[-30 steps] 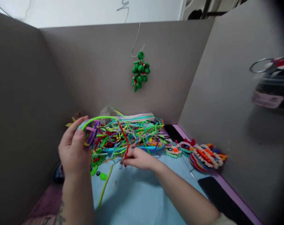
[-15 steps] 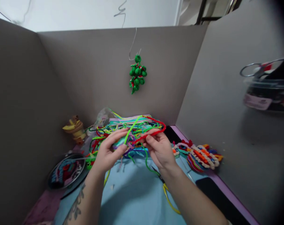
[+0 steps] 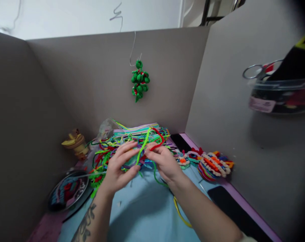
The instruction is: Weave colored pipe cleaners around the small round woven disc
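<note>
Head view: toward six o'clock, the left hand (image 3: 121, 168) grips a lime-green pipe cleaner (image 3: 144, 145), the right hand (image 3: 166, 163) pinching a red pipe cleaner (image 3: 162, 135).

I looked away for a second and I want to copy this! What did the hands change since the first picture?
The left hand moved right, bringing the green strip close to the right hand, which moved up and right. The red strip hung down from the green one's end; now it bends back toward the left hand. Both strips stay held; the ornament still hangs.
</note>
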